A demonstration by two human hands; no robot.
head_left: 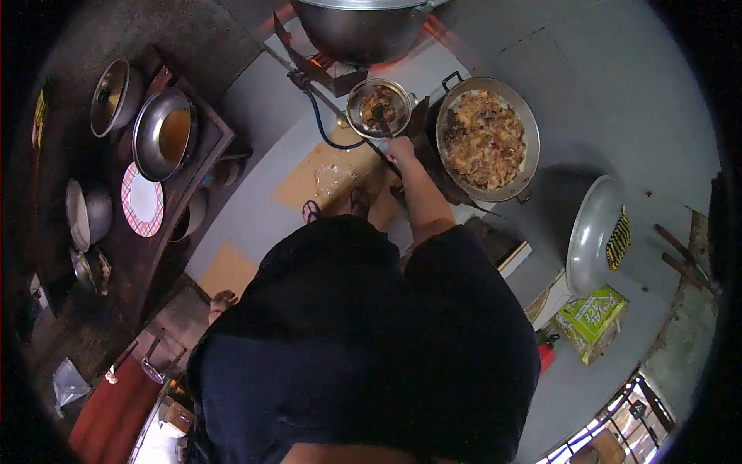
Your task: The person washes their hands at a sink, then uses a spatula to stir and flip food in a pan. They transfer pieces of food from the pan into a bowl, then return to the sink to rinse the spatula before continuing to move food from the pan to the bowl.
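Note:
My right hand (399, 151) is closed around the long handle of a dark spatula (378, 114). The spatula's head rests among browned food pieces (374, 100) in a small round metal pot (355, 94) with side handles. To the right of that hand is a wide two-handled pan (533, 143), full of cooked, shredded-looking food (485, 139). My left hand (222, 302) hangs out by my side, its fingers loosely apart and nothing visible in it.
A large dark pot (359, 35) stands over glowing fire ahead. A blue-black hose (321, 124) runs beside the small pot. Wet cardboard (309, 174) covers the floor. The left table (212, 147) holds metal bowls and a checked plate (143, 199). At right lie a big metal basin (591, 232) and a green bag (591, 321).

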